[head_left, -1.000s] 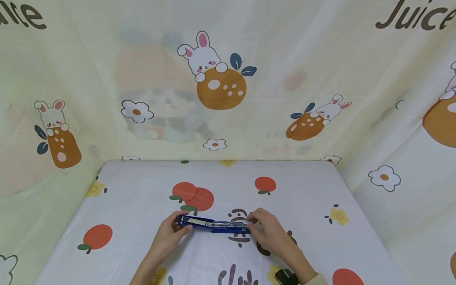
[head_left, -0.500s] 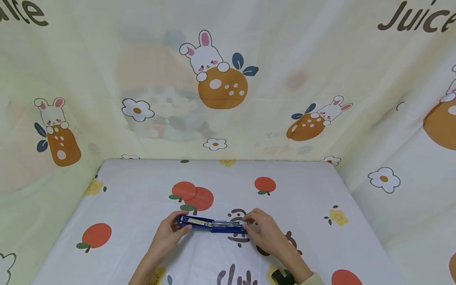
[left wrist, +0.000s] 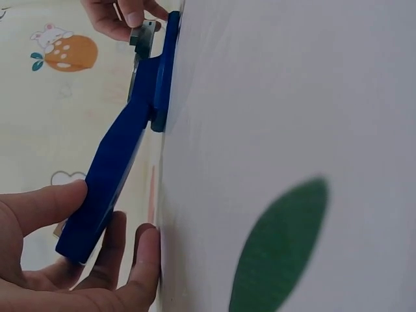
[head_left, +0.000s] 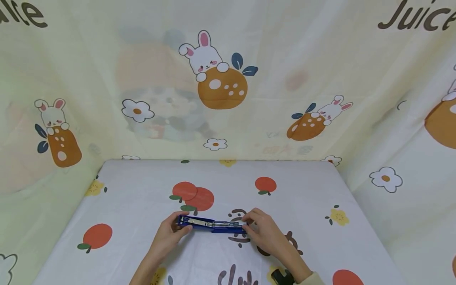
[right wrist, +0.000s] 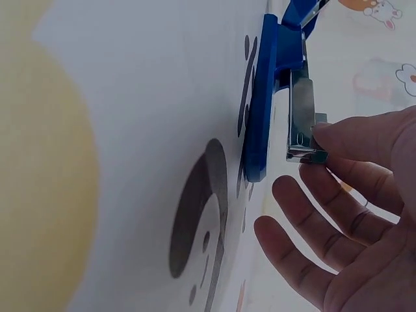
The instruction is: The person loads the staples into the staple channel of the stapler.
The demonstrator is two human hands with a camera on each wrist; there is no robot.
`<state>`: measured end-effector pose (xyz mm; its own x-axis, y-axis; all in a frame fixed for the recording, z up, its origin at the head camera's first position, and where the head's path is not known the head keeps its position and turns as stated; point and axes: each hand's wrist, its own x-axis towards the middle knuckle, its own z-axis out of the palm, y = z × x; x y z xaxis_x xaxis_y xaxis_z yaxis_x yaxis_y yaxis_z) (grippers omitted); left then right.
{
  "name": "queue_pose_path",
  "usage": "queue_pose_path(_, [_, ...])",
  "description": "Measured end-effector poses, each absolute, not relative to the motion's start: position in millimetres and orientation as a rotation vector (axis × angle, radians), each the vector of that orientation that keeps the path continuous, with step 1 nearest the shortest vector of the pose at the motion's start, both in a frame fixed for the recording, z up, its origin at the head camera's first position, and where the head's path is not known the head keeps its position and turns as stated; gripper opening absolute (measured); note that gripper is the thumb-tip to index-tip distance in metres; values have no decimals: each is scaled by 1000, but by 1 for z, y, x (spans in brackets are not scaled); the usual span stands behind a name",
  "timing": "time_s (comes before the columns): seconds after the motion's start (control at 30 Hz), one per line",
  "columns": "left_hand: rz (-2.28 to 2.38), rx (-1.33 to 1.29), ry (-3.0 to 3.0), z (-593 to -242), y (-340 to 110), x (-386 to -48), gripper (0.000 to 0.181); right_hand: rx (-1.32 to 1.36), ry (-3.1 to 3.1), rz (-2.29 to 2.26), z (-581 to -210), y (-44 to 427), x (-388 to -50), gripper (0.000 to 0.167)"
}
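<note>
Holds the stapler's (head_left: 228,229) folded-back lid (left wrist: 107,169) with left hand (head_left: 171,231), pinches its metal tray (right wrist: 301,107) with right hand (head_left: 265,231); probably adjusting the tray, likely needing steady support next.

Stapler (left wrist: 110,175) casing: blue, reads as moulded plastic; smooth, low sheen with soft highlights along the edges. Rail (right wrist: 301,107): bare silvery metal, polished, carries bright reflective streaks. Strip (head_left: 196,223) inside the upper arm: pale, metallic-looking; finish too small to resolve. Table covering (head_left: 303,190): white sheet, smooth and matt, lies nearly flat; cloth or plastic, cannot tell. Curtain (head_left: 267,31): thin cloth-like material, matt, softly creased, slightly translucent. Printed motifs on both are flat, without gloss. Sleeve (head_left: 313,279): pale cloth, matt; weave not resolved.
</note>
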<state>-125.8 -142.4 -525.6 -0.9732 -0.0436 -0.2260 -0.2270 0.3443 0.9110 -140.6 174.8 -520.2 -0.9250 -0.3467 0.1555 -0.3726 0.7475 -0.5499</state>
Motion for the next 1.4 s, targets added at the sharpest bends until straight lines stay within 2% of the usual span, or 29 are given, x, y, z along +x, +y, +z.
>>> queue_pose_path(1.4, [1677,-263,2435,-527,-144,-125,46,698,-2920,995,-523,179,-146,12])
